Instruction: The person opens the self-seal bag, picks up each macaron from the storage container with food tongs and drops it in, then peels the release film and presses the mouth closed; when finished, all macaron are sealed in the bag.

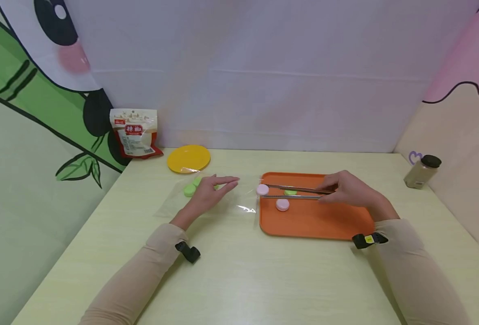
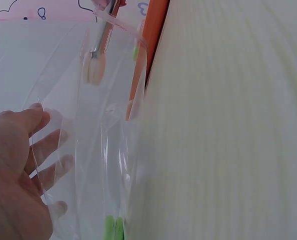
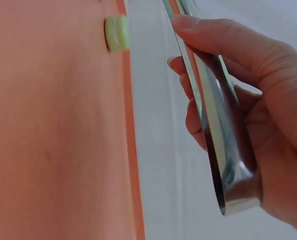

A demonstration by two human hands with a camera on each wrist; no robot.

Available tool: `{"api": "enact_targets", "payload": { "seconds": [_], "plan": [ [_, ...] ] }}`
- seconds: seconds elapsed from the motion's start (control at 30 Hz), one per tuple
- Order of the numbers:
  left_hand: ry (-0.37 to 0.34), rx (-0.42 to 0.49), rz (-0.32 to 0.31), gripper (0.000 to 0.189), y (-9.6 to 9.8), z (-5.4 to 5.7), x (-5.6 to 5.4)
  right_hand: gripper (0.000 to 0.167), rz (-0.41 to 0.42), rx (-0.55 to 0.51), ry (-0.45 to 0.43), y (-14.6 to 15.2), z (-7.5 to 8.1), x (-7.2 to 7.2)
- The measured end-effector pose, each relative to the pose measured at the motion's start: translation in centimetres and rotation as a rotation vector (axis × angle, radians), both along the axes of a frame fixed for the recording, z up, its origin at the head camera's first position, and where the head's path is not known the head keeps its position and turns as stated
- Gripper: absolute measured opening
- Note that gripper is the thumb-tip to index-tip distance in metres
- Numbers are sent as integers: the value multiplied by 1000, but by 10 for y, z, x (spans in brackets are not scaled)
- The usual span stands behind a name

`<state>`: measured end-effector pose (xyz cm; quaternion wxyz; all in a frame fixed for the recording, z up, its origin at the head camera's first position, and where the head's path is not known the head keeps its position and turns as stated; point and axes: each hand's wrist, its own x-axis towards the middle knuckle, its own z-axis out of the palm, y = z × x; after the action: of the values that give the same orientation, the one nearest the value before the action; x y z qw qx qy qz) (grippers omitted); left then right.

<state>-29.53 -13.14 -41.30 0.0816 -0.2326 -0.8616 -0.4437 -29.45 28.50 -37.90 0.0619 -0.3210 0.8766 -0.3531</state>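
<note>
The right hand [image 1: 351, 189] clenches long steel tongs [image 1: 294, 192] pinching a round pink candy [image 1: 262, 189] – liable to slip short of the clear plastic bag [image 1: 206, 198] (left hand [image 1: 208, 194] flat, released, pressing it).

The tray [image 1: 316, 221] is placed on the table [image 1: 239, 280] at 3 o'clock of the clear bag [image 1: 206, 203], with two discs [image 1: 282, 205] lying on it and a third disc [image 1: 262, 189] held in the tongs [image 1: 294, 192] at its 9 o'clock edge. The plate [image 1: 188, 158] is located at 12 o'clock of the bag, with the pouch [image 1: 135, 133] at 10 o'clock of the plate, against the backdrop. The jar [image 1: 422, 171] is positioned at 2 o'clock of the tray, near the table's far right corner.
</note>
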Motion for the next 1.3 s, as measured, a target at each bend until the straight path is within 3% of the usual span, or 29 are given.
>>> {"api": "enact_targets", "payload": {
  "seconds": [0.4, 0.6, 0.8, 1.03, 1.13, 1.3],
  "plan": [
    [7, -14, -2, 27, 0, -2, 0, 19, 81, 27, -46, -63, -2, -8],
    [15, -21, -8, 27, 1, -2, 0, 28, 35, 73, -48, -95, -2, -11],
    [5, -20, -17, 29, 1, -1, -1, 7, 62, 94, -99, -123, -5, -10],
    [0, -29, -8, 29, 0, 2, 0, 15, 111, 64, 51, -154, -8, -11],
    [10, -30, -12, 30, 0, 1, 0, 29, 115, 85, 83, -164, -10, -13],
    [-7, -39, -15, 32, -1, 0, -1, 30, 135, 120, 143, -176, -15, -15]
  ]
}}
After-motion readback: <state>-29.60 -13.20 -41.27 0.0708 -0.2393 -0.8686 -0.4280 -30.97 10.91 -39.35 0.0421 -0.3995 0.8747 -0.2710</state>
